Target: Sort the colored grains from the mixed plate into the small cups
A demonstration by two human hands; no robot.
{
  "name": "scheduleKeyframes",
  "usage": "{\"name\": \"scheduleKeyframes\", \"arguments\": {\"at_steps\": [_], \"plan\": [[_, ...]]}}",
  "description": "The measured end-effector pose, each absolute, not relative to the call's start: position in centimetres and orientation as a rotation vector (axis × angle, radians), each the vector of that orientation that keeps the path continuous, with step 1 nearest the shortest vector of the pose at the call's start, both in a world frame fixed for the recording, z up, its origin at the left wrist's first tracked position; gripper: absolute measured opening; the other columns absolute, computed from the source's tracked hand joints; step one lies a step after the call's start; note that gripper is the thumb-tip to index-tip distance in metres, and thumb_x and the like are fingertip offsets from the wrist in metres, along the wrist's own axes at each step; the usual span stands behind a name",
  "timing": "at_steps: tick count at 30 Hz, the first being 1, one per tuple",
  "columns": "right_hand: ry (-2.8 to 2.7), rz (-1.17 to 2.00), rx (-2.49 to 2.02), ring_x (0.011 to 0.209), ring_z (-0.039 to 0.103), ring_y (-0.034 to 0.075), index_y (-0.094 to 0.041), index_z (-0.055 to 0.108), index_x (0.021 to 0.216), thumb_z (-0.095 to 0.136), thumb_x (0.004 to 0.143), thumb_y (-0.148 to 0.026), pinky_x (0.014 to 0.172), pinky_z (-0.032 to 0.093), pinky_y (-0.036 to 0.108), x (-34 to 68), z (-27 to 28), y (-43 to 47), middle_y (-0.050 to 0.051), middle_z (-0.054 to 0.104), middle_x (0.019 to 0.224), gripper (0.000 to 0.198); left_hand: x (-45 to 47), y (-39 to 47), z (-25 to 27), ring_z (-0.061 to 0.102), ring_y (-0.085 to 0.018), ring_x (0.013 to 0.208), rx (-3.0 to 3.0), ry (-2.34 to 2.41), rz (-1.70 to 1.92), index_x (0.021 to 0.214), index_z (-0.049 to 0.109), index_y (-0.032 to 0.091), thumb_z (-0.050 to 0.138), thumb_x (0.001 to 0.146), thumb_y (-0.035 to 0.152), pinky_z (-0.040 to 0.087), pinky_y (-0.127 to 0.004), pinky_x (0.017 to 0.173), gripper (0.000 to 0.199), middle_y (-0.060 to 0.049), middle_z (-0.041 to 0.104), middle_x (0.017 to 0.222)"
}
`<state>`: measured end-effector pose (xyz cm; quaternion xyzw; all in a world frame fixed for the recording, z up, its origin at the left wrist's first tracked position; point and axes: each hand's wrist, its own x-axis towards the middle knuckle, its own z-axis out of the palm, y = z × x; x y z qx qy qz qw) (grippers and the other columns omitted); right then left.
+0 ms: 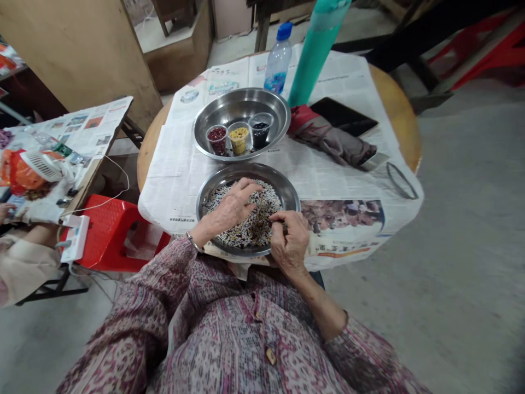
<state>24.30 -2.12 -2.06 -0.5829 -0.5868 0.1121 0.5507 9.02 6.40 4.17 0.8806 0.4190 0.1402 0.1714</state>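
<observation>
A steel bowl (pixel 290 189) near the table's front edge holds mixed grains (pixel 262 216), mostly pale ones with dark and yellow ones among them. Over its left part lies my left hand (pixel 232 208), fingers stretched out and touching or just above the grains. My right hand (pixel 290 238) is at the bowl's right rim, its fingers curled and pressed together; whatever they may hold is hidden. Farther back, a second steel basin (pixel 205 112) contains three clear cups: one with red beans (pixel 217 139), one with yellow grains (pixel 238 138), one with black beans (pixel 260 133).
Newspaper (pixel 168 164) covers the round table. Behind the basin stand a blue-capped bottle (pixel 279 60) and a green bottle (pixel 314 54). A folded umbrella (pixel 332 137), a dark tablet (pixel 344 116) and a dark loop (pixel 401 181) lie right. A red stool (pixel 110 230) and another person's arm are left.
</observation>
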Motion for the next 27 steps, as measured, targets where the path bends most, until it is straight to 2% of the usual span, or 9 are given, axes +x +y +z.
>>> {"name": "scheduleKeyframes", "arguments": {"at_steps": [4, 6, 9, 11, 14, 21, 25, 27], "plan": [[-1.384, 0.272, -1.381, 0.080, 0.057, 0.021, -0.023, 0.060, 0.079, 0.047, 0.084, -0.016, 0.080, 0.041, 0.037, 24.3, -2.0, -2.1, 0.002, 0.065, 0.078, 0.016, 7.7, 6.8, 4.8, 0.046, -0.031, 0.128, 2.535, 1.343, 0.162, 0.133, 0.054, 0.021, 0.074, 0.083, 0.027, 0.044, -0.048, 0.106, 0.053, -0.010, 0.049, 0.142], [-1.382, 0.263, -1.374, 0.080, 0.057, 0.021, -0.023, 0.060, 0.079, 0.047, 0.084, -0.016, 0.079, 0.040, 0.037, 24.3, -2.0, -2.1, 0.002, 0.065, 0.078, 0.016, 7.1, 6.8, 4.7, 0.051, -0.028, 0.120, 2.523, 1.328, 0.099, 0.124, 0.061, 0.019, 0.072, 0.086, 0.027, 0.046, -0.045, 0.103, 0.040, -0.010, 0.056, 0.132], [-1.382, 0.258, -1.373, 0.080, 0.058, 0.020, -0.023, 0.060, 0.078, 0.047, 0.083, -0.015, 0.080, 0.041, 0.037, 24.3, -2.1, -2.1, 0.001, 0.065, 0.078, 0.016, 6.7, 6.6, 4.2, 0.061, -0.020, 0.103, 2.484, 1.235, 0.134, 0.104, 0.068, 0.017, 0.061, 0.090, 0.017, 0.048, -0.038, 0.100, 0.016, -0.006, 0.065, 0.106], [-1.376, 0.259, -1.375, 0.081, 0.058, 0.020, -0.023, 0.060, 0.078, 0.047, 0.083, -0.015, 0.081, 0.042, 0.037, 24.3, -2.1, -2.1, 0.001, 0.065, 0.078, 0.016, 6.8, 6.4, 4.0, 0.064, -0.017, 0.093, 2.426, 1.212, 0.175, 0.095, 0.070, 0.016, 0.057, 0.087, 0.010, 0.049, -0.034, 0.094, 0.016, -0.004, 0.068, 0.094], [-1.350, 0.271, -1.366, 0.082, 0.058, 0.020, -0.023, 0.060, 0.080, 0.048, 0.086, -0.017, 0.081, 0.043, 0.037, 24.2, -2.0, -2.2, 0.002, 0.065, 0.079, 0.014, 7.0, 5.4, 4.4, 0.065, -0.015, 0.086, 2.347, 1.147, 0.243, 0.090, 0.071, 0.016, 0.057, 0.084, 0.007, 0.050, -0.030, 0.087, 0.018, -0.003, 0.071, 0.089], [-1.322, 0.282, -1.389, 0.084, 0.060, 0.021, -0.023, 0.060, 0.086, 0.049, 0.089, -0.020, 0.083, 0.044, 0.038, 24.2, -2.1, -2.2, 0.003, 0.066, 0.085, 0.013, 8.1, 1.6, 5.3, 0.063, -0.016, 0.096, 2.442, 0.820, 0.075, 0.101, 0.068, 0.018, 0.055, 0.093, 0.013, 0.050, -0.028, 0.090, 0.016, -0.004, 0.067, 0.104], [-1.317, 0.288, -1.395, 0.084, 0.060, 0.021, -0.023, 0.061, 0.087, 0.049, 0.089, -0.022, 0.083, 0.045, 0.038, 24.2, -2.1, -2.2, 0.003, 0.067, 0.086, 0.012, 9.3, 1.7, 4.2, 0.058, -0.020, 0.111, 2.674, 0.745, 0.031, 0.106, 0.066, 0.019, 0.053, 0.097, 0.015, 0.046, -0.034, 0.103, 0.016, -0.006, 0.064, 0.116], [-1.319, 0.284, -1.394, 0.084, 0.061, 0.021, -0.023, 0.061, 0.088, 0.049, 0.090, -0.024, 0.083, 0.046, 0.038, 24.2, -2.1, -2.3, 0.003, 0.067, 0.086, 0.013, 9.5, 2.7, 3.6, 0.055, -0.022, 0.114, 2.777, 0.818, 0.050, 0.111, 0.066, 0.019, 0.052, 0.097, 0.015, 0.046, -0.038, 0.103, 0.020, -0.007, 0.061, 0.123]]}}
